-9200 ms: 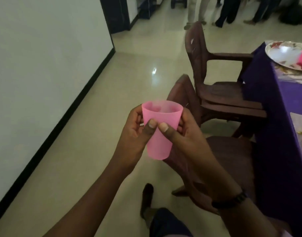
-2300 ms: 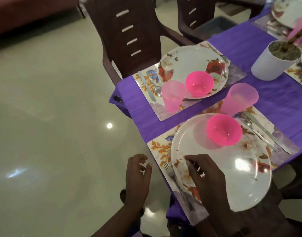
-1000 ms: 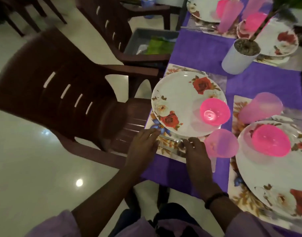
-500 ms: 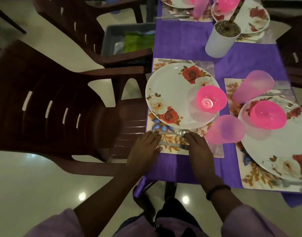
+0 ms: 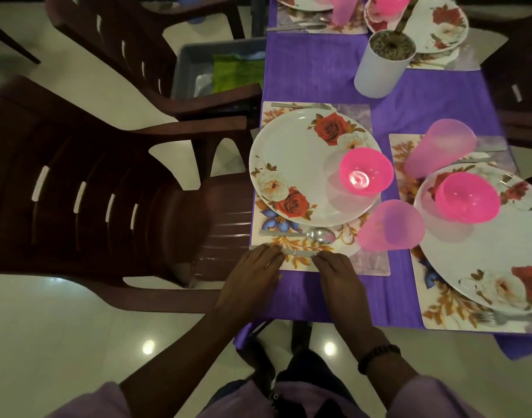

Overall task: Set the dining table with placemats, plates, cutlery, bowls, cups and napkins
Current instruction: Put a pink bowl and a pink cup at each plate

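Knife (image 5: 295, 252) lies crosswise — both hands' fingers (image 5: 272, 251) touching it.

Dark brown plastic chair (image 5: 86, 188) sits left of the hands, seat tucked against the purple tablecloth (image 5: 316, 70). Second brown chair (image 5: 132, 46) farther ahead-left, grey bin (image 5: 195, 64) with green stuff on its seat. White pot (image 5: 382, 66) of soil ahead-right, well apart.

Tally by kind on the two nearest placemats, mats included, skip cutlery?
floral placemats: 2
floral plates: 2
pink bowls: 2
pink cups: 2
Total: 8
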